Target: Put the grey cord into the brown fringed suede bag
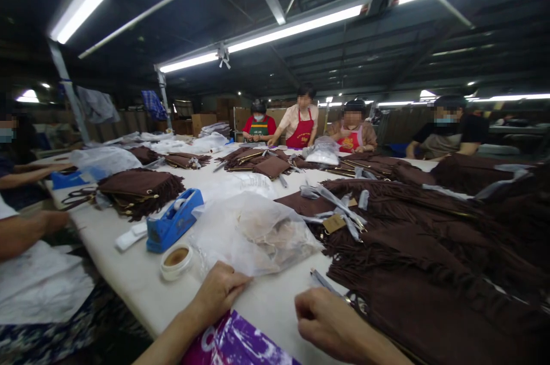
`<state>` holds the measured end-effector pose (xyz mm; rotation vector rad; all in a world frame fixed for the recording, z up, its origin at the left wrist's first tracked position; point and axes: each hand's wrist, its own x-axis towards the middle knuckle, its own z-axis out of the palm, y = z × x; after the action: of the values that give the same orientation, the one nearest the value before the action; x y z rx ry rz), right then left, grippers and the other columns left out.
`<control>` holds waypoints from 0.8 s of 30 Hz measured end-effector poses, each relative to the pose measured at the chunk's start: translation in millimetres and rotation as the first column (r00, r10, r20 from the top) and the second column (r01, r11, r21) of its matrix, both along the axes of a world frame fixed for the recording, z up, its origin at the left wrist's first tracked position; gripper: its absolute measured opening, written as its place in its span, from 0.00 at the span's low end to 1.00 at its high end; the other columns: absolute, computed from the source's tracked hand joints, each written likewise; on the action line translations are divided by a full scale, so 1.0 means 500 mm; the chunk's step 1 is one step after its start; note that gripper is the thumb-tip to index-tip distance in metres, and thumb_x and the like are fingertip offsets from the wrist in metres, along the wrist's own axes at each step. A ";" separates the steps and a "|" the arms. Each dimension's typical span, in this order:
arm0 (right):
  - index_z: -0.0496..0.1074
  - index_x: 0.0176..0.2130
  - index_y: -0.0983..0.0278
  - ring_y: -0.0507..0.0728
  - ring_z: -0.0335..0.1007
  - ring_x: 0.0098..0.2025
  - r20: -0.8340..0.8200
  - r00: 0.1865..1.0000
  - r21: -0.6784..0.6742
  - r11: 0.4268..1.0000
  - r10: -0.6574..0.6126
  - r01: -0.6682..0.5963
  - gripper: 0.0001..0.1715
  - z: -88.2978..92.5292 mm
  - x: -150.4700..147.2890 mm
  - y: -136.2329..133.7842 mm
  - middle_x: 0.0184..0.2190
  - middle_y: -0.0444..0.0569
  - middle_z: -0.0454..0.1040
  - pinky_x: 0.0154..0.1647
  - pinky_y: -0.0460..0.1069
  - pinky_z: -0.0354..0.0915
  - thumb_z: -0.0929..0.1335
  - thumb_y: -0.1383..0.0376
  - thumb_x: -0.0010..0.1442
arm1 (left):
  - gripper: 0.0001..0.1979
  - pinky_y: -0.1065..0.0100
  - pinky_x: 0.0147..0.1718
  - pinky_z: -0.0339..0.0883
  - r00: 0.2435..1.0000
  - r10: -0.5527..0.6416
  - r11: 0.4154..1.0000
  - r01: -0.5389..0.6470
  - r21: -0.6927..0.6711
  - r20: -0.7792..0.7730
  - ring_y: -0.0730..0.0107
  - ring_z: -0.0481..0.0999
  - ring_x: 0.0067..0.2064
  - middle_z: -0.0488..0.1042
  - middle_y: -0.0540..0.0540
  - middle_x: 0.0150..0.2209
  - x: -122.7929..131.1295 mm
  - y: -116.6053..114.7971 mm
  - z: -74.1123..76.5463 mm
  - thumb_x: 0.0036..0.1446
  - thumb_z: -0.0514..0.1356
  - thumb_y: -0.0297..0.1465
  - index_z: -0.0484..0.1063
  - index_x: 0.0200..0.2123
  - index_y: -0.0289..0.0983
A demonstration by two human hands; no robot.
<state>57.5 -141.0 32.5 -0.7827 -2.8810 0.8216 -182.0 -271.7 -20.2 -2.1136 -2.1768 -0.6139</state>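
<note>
My left hand (pixel 217 291) rests on the white table (pixel 129 273) with its fingers curled against the edge of a clear plastic bag (pixel 253 233). My right hand (pixel 329 322) lies at the near edge of a pile of brown fringed suede bags (pixel 429 273), fingers bent under, close to a small metal part (pixel 322 282). What the right fingers grip is hidden. A purple plastic bag (pixel 234 345) lies below my forearms.
A blue tape dispenser (pixel 174 219) and a roll of tape (pixel 176 261) sit left of the plastic bag. More brown bags (pixel 137 187) lie along the table. Several people work at the far side, and another person's arms (pixel 26 227) reach in from the left.
</note>
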 end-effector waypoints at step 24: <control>0.60 0.19 0.61 0.51 0.56 0.21 -0.109 0.974 -0.433 0.892 -0.197 0.132 0.03 0.005 0.207 -0.011 0.16 0.40 0.58 0.20 0.45 0.47 0.61 0.67 0.42 | 0.15 0.66 0.33 0.62 0.984 -0.079 0.976 0.110 0.187 -0.162 0.62 0.76 0.30 0.80 0.45 0.28 0.013 0.017 0.008 0.61 0.52 0.28 0.80 0.38 0.40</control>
<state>161.2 -146.6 35.0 -0.9347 -2.4872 1.4408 -175.7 -263.2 -16.2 -2.0955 -1.8636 -0.6202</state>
